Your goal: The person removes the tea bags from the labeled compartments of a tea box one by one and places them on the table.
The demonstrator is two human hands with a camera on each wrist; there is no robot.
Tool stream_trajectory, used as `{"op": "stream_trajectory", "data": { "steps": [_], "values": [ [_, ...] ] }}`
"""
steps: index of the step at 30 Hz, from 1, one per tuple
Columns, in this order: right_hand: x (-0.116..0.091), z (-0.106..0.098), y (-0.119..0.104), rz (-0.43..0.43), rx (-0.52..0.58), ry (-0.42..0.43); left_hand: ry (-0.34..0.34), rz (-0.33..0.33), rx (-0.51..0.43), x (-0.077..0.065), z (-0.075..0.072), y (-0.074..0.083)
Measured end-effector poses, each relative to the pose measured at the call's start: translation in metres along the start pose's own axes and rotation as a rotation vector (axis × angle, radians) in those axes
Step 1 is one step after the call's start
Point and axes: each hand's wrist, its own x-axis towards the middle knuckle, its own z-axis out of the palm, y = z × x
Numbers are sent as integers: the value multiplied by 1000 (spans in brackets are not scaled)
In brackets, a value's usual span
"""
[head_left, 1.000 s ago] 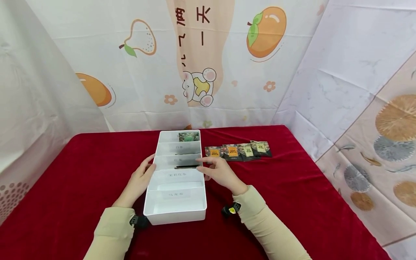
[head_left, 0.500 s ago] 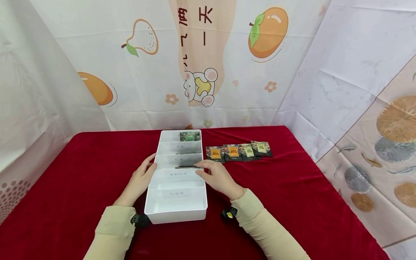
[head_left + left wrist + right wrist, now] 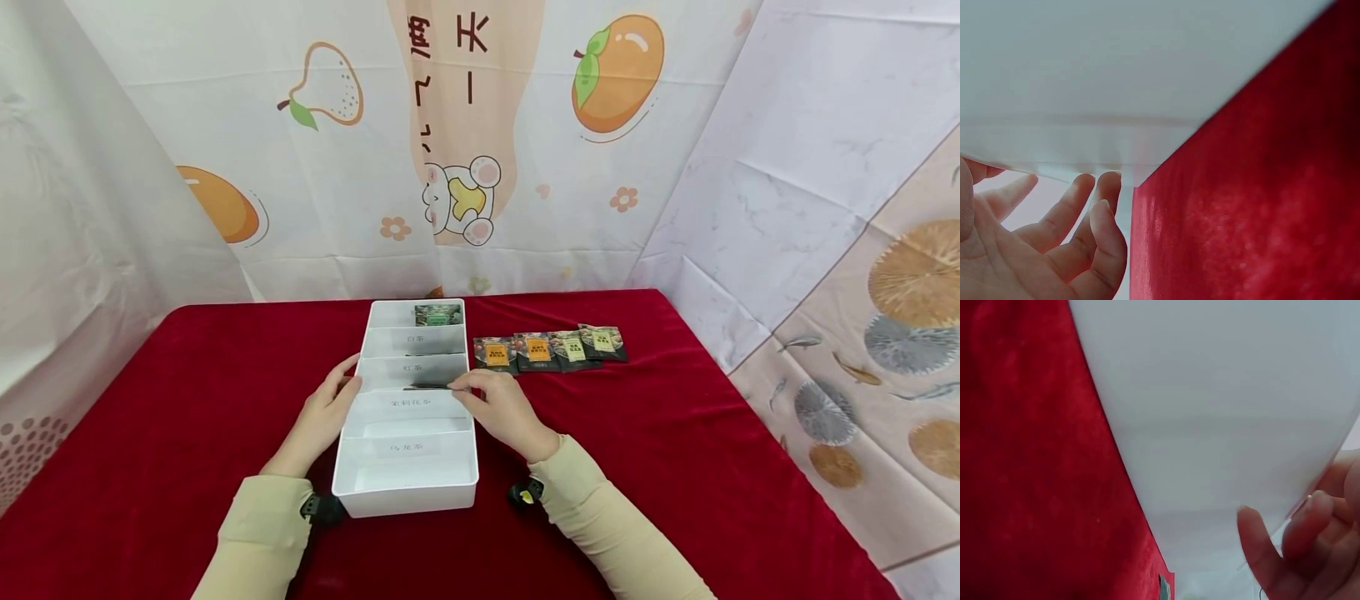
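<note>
A long white divided box [image 3: 411, 500] stands on the red cloth, with paper labels on its dividers. In the middle compartment a dark tea sachet [image 3: 429, 386] shows only its thin upper edge. My right hand [image 3: 504, 408] reaches over the right rim and pinches that edge's right end between thumb and forefinger. Along the box's left wall rests my left hand [image 3: 318, 421], its fingers loosely bent against the side. In the left wrist view the fingertips [image 3: 1108, 181] meet the white wall. A green-labelled sachet [image 3: 438, 315] lies in the farthest compartment.
Right of the box, several tea sachets lie in an overlapping row: two with orange labels [image 3: 496, 355] and others with pale green labels [image 3: 601, 342]. Red cloth [image 3: 675, 467] covers the table. A printed curtain [image 3: 525, 208] hangs behind its far edge.
My right hand has lowered slightly, and its parted thumb and forefinger have closed on the dark sachet's edge. The left hand stays against the box.
</note>
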Motion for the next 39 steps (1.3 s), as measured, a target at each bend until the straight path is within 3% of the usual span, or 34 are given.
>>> {"op": "stream_trajectory", "data": {
  "steps": [9, 17, 24, 30, 34, 39],
  "values": [
    [0, 2, 3, -83, -39, 124, -4, 1, -7, -1, 1, 1],
    [-1, 4, 6, -125, 1, 116, -9, -20, -17, -3, 0, -1],
    [-3, 4, 5, -117, -72, 126, -11, -17, -24, -3, 0, -3],
    [-2, 1, 2, -84, -96, 209, -4, 5, -13, -1, -2, -2],
    [-1, -3, 0, -78, -43, 248, -8, 7, -9, 0, -1, -2],
    [-2, -9, -3, -86, 117, 267, -8, 3, -12, 1, -1, -1]
  ]
}}
